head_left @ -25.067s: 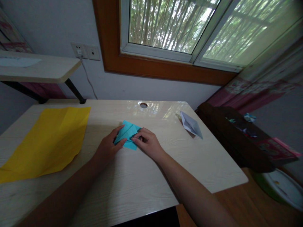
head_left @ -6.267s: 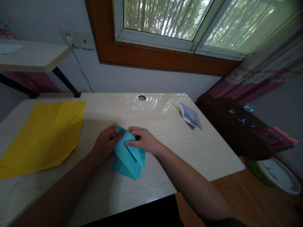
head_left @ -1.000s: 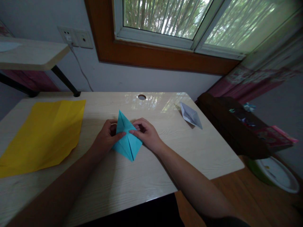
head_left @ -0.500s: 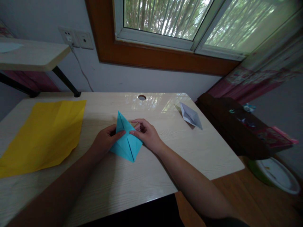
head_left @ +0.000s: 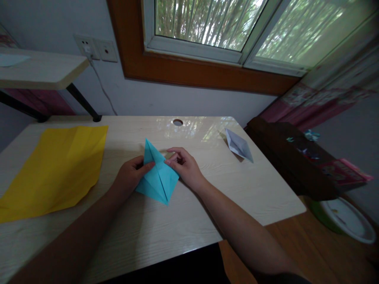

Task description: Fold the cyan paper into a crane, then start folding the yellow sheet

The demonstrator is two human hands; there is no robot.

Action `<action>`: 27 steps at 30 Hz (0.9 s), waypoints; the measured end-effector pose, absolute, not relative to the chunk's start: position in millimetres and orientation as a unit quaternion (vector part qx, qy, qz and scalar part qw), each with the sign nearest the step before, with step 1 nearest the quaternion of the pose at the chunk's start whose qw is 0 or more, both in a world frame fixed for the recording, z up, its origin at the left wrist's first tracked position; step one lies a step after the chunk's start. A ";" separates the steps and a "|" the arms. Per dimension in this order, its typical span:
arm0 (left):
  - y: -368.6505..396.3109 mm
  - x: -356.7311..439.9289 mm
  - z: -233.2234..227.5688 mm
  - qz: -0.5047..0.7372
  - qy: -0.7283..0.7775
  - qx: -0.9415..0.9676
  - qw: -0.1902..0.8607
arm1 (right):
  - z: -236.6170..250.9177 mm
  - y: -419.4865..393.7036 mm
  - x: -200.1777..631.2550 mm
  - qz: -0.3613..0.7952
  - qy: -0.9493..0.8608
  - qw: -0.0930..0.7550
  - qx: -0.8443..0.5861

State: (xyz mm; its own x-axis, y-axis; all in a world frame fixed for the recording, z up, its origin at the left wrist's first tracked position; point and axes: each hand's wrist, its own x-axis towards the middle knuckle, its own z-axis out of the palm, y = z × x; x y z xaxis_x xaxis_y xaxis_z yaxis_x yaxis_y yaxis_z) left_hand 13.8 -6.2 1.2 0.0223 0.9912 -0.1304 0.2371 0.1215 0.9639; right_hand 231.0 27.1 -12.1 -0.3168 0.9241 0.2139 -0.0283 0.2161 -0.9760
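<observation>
A folded sheet of blue origami paper is held between my two hands above the desk, one pointed corner facing away from me and another toward me. Creases run along its middle. My left hand pinches its left edge, thumb on top and the other fingers hidden beneath. On the opposite edge, my right hand grips the paper with the thumb on its face and the fingers curled behind. The index finger of that hand lifts slightly away.
A large yellow paper sheet lies on the desk at left. Toward the back right rests a folded white paper piece. A raised shelf stands at the back left, and a round cable hole pierces the desk.
The blue paper has shifted a little to the left and opened slightly wider between the hands. My right thumb has slid a bit outward toward the right edge.
</observation>
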 end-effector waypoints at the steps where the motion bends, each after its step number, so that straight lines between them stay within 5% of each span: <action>1: -6.3 13.9 1.7 0.398 0.577 0.529 0.478 | -12.2 27.4 231.3 0.515 -0.626 0.464 -0.357; 27: -8.6 14.2 9.6 0.383 0.586 0.522 0.488 | -8.3 24.1 230.8 0.550 -0.615 0.459 -0.330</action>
